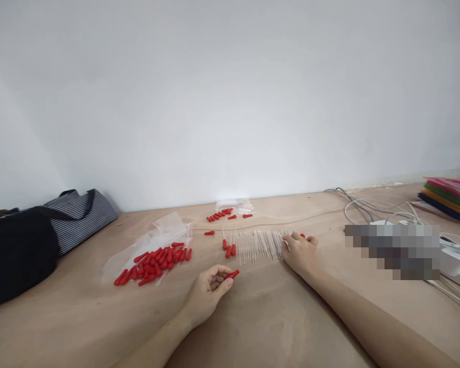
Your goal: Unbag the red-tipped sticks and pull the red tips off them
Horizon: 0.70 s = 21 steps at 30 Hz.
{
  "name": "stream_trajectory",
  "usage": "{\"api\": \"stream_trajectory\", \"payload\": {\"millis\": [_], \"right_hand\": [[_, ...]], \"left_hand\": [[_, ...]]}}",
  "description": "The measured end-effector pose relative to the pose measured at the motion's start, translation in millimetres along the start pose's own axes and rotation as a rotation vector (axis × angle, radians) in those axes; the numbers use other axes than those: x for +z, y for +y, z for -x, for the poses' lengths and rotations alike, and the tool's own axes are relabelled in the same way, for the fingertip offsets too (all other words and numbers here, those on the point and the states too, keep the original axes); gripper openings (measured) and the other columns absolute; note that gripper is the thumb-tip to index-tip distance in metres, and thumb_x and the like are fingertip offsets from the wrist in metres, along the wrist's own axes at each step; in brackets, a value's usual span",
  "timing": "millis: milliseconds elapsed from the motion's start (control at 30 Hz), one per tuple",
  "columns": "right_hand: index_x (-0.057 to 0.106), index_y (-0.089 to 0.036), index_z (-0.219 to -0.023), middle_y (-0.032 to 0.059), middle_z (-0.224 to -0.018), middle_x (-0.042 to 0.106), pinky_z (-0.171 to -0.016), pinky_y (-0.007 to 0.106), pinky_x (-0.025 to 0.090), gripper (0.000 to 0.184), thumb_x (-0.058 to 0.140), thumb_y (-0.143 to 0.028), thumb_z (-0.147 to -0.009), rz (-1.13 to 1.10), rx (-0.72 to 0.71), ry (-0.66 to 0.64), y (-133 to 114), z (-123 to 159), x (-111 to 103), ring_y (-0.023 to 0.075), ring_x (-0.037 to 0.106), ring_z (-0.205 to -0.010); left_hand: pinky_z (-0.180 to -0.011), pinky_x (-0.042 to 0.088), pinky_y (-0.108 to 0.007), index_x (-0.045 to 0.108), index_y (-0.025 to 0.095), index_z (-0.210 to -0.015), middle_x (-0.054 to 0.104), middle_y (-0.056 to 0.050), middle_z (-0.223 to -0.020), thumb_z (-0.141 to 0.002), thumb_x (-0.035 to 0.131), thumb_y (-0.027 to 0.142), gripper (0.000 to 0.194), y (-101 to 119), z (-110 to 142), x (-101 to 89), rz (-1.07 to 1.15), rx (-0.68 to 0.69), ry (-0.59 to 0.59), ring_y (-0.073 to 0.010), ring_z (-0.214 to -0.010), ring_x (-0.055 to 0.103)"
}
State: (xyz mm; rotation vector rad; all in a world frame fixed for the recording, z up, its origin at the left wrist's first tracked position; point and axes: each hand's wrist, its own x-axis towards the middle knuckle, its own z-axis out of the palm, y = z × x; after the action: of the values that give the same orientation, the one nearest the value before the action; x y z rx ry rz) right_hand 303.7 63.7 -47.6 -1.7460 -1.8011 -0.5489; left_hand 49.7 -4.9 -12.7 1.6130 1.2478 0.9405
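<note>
My left hand (209, 289) rests on the wooden table (260, 317) and pinches a small red cap (232, 274) between thumb and fingertips. My right hand (299, 250) lies fingers-down on the right end of a row of clear thin tubes (258, 244), fingers curled onto them; what it grips, if anything, is hidden. Three tubes with red caps fitted (229, 250) lie at the row's left end. A pile of loose red caps (155, 260) sits on a clear plastic bag (153, 237) left of my left hand.
More red caps (224, 214) lie near the wall by another clear bag (235, 204). A dark bag (17, 253) and striped bag (80, 214) sit far left. White cables (371, 209), a white power strip (458, 260) and stacked coloured sheets (450, 197) are at right.
</note>
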Motion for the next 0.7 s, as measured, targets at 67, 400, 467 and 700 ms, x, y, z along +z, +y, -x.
{"api": "stream_trajectory", "payload": {"millis": [67,400,467,700], "right_hand": [[0.065,-0.021,-0.075,0.0029,-0.068,0.061,-0.070,0.033,0.018,0.023,0.041,-0.020,-0.078,0.024,0.000,-0.004,-2.7,0.9,-3.3,0.0131,0.050,-0.062],[0.065,-0.021,-0.069,0.0030,-0.067,0.061,-0.072,0.033,0.018,0.025,0.042,-0.026,-0.079,-0.032,-0.042,0.081,-6.2,3.8,-12.8,0.0149,0.050,-0.071],[0.065,-0.021,-0.069,0.0030,-0.067,0.060,-0.073,0.033,0.018,0.025,0.042,-0.026,-0.079,-0.067,-0.065,0.117,-6.9,4.9,-14.1,0.0146,0.048,-0.070],[0.065,-0.021,-0.072,0.0024,-0.068,0.058,-0.075,0.033,0.018,0.022,0.044,-0.026,-0.079,-0.163,-0.177,0.183,-16.4,9.8,-18.7,0.0139,0.046,-0.071]], "left_hand": [[-0.062,0.043,-0.024,0.058,0.016,-0.082,0.059,-0.001,-0.071,-0.069,0.058,0.032,0.021,0.2,0.1,0.0,-0.009,0.001,0.002,-0.0127,-0.066,0.054],[-0.062,0.046,-0.025,0.056,0.017,-0.086,0.062,-0.002,-0.073,-0.071,0.051,0.028,0.019,-4.0,-3.8,-10.0,-0.208,0.134,0.189,-0.0144,-0.067,0.058],[-0.062,0.046,-0.025,0.056,0.018,-0.087,0.062,-0.002,-0.073,-0.072,0.050,0.030,0.021,1.0,-6.5,-30.6,-0.403,0.172,0.363,-0.0148,-0.065,0.057],[-0.070,0.041,-0.027,0.059,0.022,-0.089,0.066,-0.002,-0.089,-0.074,0.047,0.031,0.021,13.8,-37.0,-145.8,-0.989,-0.109,0.506,-0.0194,-0.078,0.057]]}}
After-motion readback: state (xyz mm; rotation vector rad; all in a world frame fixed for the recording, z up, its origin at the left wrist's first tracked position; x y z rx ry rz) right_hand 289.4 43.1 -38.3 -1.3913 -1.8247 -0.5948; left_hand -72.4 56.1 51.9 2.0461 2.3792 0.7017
